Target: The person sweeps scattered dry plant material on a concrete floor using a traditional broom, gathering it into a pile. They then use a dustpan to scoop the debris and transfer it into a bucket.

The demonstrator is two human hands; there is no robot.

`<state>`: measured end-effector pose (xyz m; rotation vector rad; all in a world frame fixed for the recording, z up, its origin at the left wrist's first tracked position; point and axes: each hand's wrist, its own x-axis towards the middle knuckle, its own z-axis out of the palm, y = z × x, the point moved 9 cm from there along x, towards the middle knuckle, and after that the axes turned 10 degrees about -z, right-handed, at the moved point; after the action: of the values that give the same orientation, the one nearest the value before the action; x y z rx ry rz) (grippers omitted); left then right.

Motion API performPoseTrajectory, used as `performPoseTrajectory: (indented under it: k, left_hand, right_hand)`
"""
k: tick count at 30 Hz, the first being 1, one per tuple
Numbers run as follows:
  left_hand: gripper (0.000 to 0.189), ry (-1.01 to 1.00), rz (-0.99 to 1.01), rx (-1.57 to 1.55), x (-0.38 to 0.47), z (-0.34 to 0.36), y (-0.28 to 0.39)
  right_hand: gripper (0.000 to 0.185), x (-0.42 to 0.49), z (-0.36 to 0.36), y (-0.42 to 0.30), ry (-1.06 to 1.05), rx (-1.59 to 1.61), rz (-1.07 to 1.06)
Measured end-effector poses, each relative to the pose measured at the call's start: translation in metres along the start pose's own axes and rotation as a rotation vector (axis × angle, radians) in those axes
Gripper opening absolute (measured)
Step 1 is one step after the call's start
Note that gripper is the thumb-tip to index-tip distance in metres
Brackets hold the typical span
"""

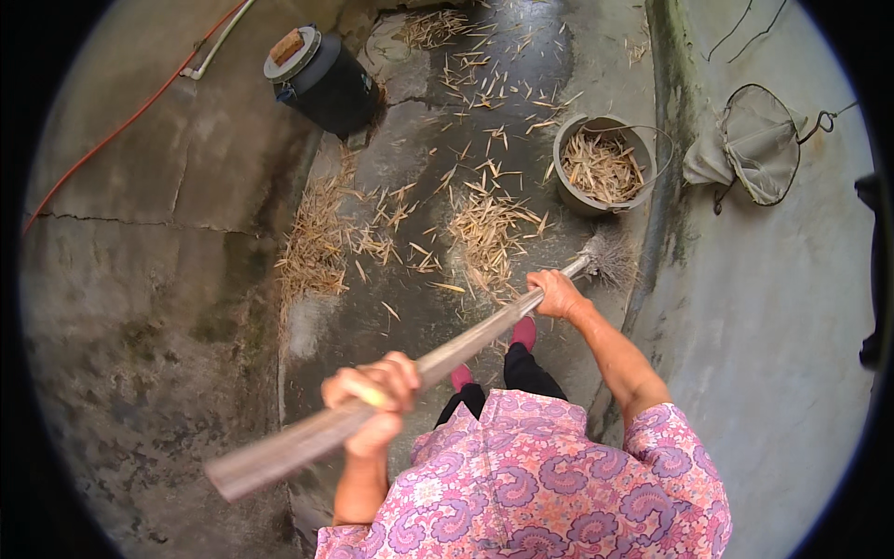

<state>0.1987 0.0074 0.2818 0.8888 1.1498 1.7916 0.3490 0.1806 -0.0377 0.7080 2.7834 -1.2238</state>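
Note:
My left hand (374,402) is closed around the upper part of a long wooden broom handle (475,340), whose end juts out at the lower left. Further down the same handle, near the broom head, my right hand (557,293) grips it. The broom's frayed grey bristles (613,260) touch the concrete floor close to the right wall. Left of them lies a pile of dry, pale leaves (489,234). A grey bucket (561,157) with a wire handle stands beyond the bristles and holds more dry leaves (601,168).
A dark lidded bin (334,87) with a brick (286,47) on top stands at the upper left. Another leaf heap (314,241) lies along the left wall. A hoop net (761,143) hangs on the right wall, and a red hose (133,119) runs along the left one.

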Motion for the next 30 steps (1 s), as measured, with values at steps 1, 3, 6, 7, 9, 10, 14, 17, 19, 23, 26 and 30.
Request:
performPoseTrajectory:
  k: [1,3,6,7,9,10,14,17,19,23,26,30]
  left_hand:
    - [0.019,-0.002,-0.036,0.053,-0.002,0.008,-0.006]
    - [0.022,0.248,-0.043,0.007,-0.013,-0.014,0.002]
    - [0.019,0.142,-0.058,0.142,-0.026,-0.014,0.037]
    - [0.019,0.162,-0.025,0.182,-0.031,-0.019,0.057]
    - [0.019,0.19,0.036,0.245,-0.035,-0.023,0.1]
    - [0.01,0.122,0.068,0.37,-0.037,-0.011,0.122]
    - [0.017,-0.046,0.288,0.55,-0.055,0.042,0.196]
    - [0.019,-0.171,0.352,0.508,-0.072,0.062,0.237]
    - [0.015,-0.149,0.356,0.445,-0.081,0.046,0.248]
    - [0.008,0.293,0.384,0.327,-0.093,-0.038,0.222]
    - [0.012,0.201,0.095,0.048,-0.073,-0.062,0.138]
    - [0.022,0.022,-0.107,-0.081,-0.057,-0.057,0.058]
  right_hand:
    - [0.018,0.002,0.007,-0.001,-0.018,0.034,-0.052]
    - [0.018,0.003,0.022,-0.004,-0.118,0.049,-0.069]
    - [0.02,0.008,0.046,-0.043,-0.183,0.076,-0.086]
    - [0.019,0.015,0.052,-0.065,-0.169,0.121,-0.106]
    - [0.018,0.035,0.059,-0.117,-0.178,0.144,-0.174]
    - [0.018,0.042,0.059,-0.143,-0.154,0.186,-0.227]
    - [0.02,0.055,0.04,-0.235,-0.034,0.363,-0.421]
    - [0.017,0.038,0.024,-0.268,0.071,0.479,-0.501]
    - [0.018,0.025,0.027,-0.267,0.069,0.509,-0.457]
    - [0.018,-0.008,0.036,-0.218,0.13,0.389,-0.32]
    - [0.018,-0.039,0.061,-0.157,0.039,0.253,-0.079]
    - [0.016,-0.077,0.086,-0.109,0.187,0.214,0.056]
